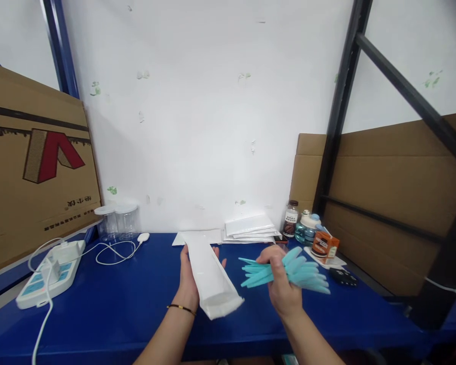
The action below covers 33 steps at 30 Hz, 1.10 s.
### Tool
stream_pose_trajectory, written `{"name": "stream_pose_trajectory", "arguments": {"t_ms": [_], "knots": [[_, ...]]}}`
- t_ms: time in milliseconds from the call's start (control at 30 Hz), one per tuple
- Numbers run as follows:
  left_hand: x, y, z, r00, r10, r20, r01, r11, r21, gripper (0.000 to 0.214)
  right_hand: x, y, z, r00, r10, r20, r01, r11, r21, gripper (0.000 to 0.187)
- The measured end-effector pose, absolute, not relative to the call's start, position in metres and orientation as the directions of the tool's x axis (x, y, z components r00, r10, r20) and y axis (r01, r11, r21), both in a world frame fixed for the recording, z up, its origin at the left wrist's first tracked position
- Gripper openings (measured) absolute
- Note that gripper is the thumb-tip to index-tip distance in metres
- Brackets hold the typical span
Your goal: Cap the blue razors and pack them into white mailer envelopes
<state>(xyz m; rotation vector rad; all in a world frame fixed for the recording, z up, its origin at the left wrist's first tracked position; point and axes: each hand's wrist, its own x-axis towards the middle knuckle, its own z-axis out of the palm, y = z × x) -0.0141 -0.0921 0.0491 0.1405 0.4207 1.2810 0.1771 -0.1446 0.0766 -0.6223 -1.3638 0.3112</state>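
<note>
My left hand (189,279) is wrapped round a long white bag (211,276) from beneath, with the fingertips showing past its right edge. The bag's near end gapes toward me, and its inside is hard to make out. To the right, my right hand (281,284) grips a bunch of light teal, flat, tapered pieces (304,271). They fan out on both sides of the fist, slightly blurred, and their exact kind cannot be told. Bunch and bag are apart, both held above the blue table (137,304).
White packets (251,228) are stacked by the wall. A power strip (51,274) with white cables and clear jars (126,222) stand at the left. A brown bottle (290,218), a blue bottle (307,228), an orange box (325,247) and a black object (342,277) are at the right.
</note>
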Motion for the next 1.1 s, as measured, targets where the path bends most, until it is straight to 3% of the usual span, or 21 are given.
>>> {"name": "stream_pose_trajectory", "arguments": {"t_ms": [133,267,433,600,667,767,833,900,967,1100], "knots": [[0.002,-0.1,0.034,0.329,0.929,-0.169,-0.861,0.369,0.351,0.059,0.172,-0.151,0.084,0.011,0.359,0.933,0.305,0.888,-0.345,0.026],[0.006,-0.098,0.034,0.46,0.875,-0.15,-0.821,0.484,0.303,0.053,0.161,-0.167,0.083,-0.151,0.238,0.96,0.269,0.944,-0.192,0.019],[0.004,-0.087,0.032,0.409,0.897,-0.168,-0.881,0.436,0.185,0.044,0.151,-0.18,0.076,-0.279,0.086,0.956,0.221,0.975,-0.023,0.026],[0.01,-0.085,0.028,0.368,0.902,-0.227,-0.9,0.406,0.157,0.044,0.149,-0.172,0.081,-0.356,0.015,0.934,0.188,0.981,0.056,0.025],[0.012,-0.086,0.029,0.36,0.893,-0.268,-0.899,0.409,0.156,0.044,0.15,-0.167,0.089,-0.398,0.036,0.917,0.15,0.988,0.027,0.024],[0.013,-0.087,0.03,0.344,0.89,-0.3,-0.891,0.41,0.195,0.044,0.155,-0.161,0.102,-0.45,0.259,0.855,0.133,0.966,-0.222,0.024],[0.013,-0.088,0.031,0.347,0.893,-0.285,-0.884,0.414,0.22,0.045,0.158,-0.159,0.108,-0.382,0.414,0.826,0.146,0.91,-0.389,0.027],[0.014,-0.089,0.033,0.36,0.895,-0.263,-0.886,0.416,0.204,0.046,0.16,-0.158,0.111,-0.271,0.444,0.854,0.142,0.896,-0.421,0.029],[0.016,-0.09,0.033,0.372,0.893,-0.252,-0.897,0.416,0.151,0.046,0.161,-0.159,0.111,-0.223,0.337,0.915,0.157,0.939,-0.307,0.028],[0.02,-0.09,0.03,0.396,0.882,-0.256,-0.904,0.424,0.062,0.047,0.156,-0.159,0.102,-0.369,-0.071,0.927,0.182,0.972,0.147,0.026]]}}
